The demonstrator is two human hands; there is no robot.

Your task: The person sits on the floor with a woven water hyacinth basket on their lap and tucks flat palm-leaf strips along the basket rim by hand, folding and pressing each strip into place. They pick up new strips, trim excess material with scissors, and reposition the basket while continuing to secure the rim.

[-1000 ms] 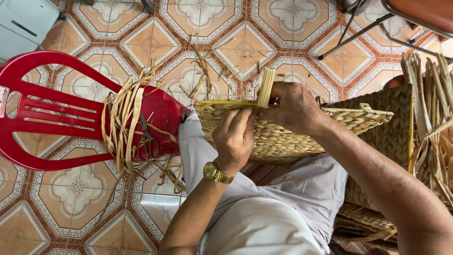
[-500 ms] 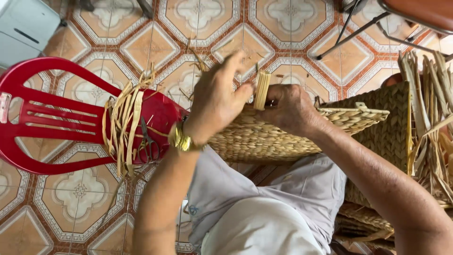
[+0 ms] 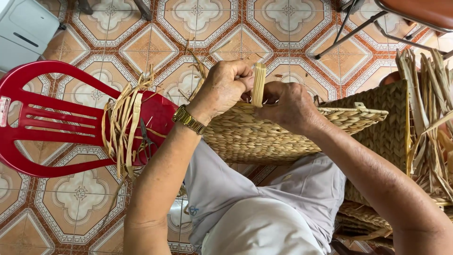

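A half-woven straw basket [image 3: 264,134] rests on my lap, its rim pointing right. My left hand [image 3: 224,85], with a gold watch on the wrist, pinches a pale flat straw strand [image 3: 258,85] that stands up from the basket's near edge. My right hand [image 3: 288,106] grips the basket rim just beside that strand, fingers curled over the weave. Both hands nearly touch each other around the strand.
A red plastic chair [image 3: 52,123] stands at the left, holding a bundle of loose straw strips [image 3: 123,123] and small scissors [image 3: 146,141]. More woven pieces [image 3: 389,127] and upright straw stalks [image 3: 432,99] crowd the right. Metal chair legs [image 3: 358,28] and a white appliance [image 3: 21,30] sit on the patterned tile floor.
My left hand rose from the basket's side, swung out left, then came back to pinch the upright strand. The right hand stayed on the rim.
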